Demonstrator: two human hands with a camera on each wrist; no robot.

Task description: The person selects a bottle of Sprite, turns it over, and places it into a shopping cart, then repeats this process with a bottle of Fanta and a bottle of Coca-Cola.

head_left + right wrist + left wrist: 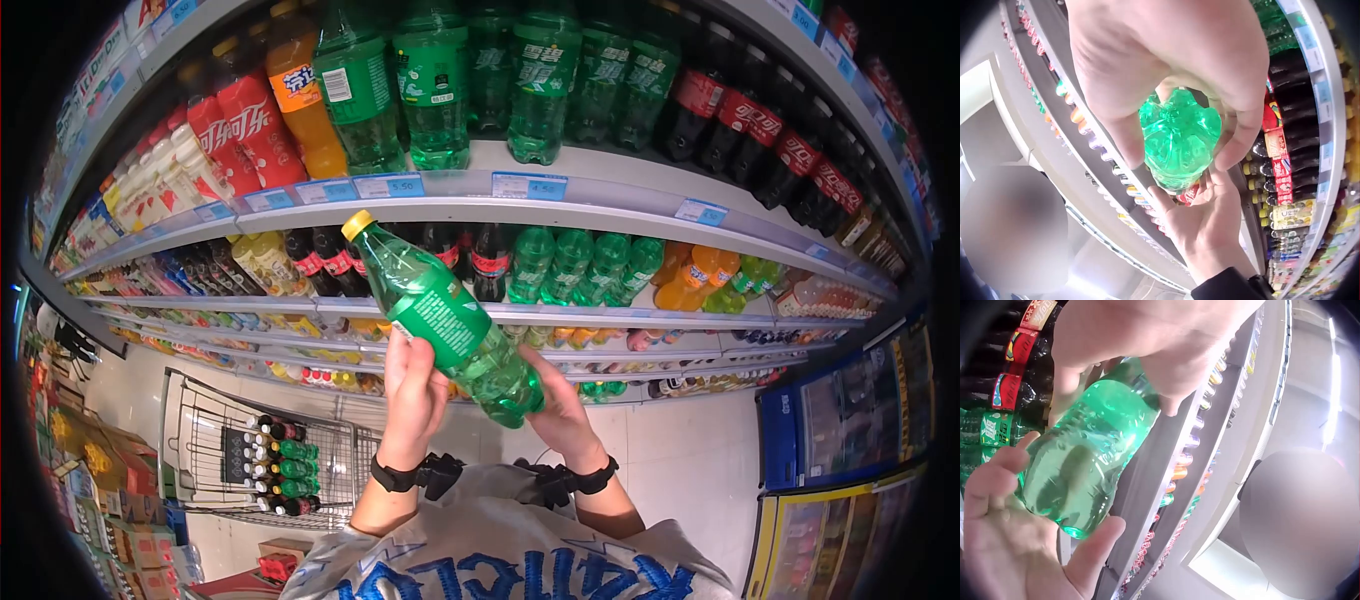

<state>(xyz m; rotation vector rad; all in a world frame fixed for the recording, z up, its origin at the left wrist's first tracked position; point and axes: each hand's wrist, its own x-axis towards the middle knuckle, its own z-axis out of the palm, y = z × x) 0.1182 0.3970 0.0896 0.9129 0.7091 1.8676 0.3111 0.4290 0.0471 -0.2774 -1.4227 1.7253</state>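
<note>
A large green plastic soda bottle [440,320] with a yellow cap and green label is held tilted in front of the shelves, cap toward the upper left. My left hand [413,388] grips it around the label, thumb on the near side. In the left wrist view this left hand [1147,337] wraps the bottle [1085,450] from above. Around the base, my right hand [565,415] holds with thumb and fingers on opposite sides. The right wrist view shows the bottle's ridged bottom [1180,134] between the thumb and fingers of the right hand [1172,56].
A shopping cart [350,470] with several bottles [297,468] stands at the lower left. Ahead, a shelf edge [450,208] carries price tags, with green soda bottles [545,85] and cola bottles [745,125] above it. Blue and yellow freezers [785,430] stand at the right.
</note>
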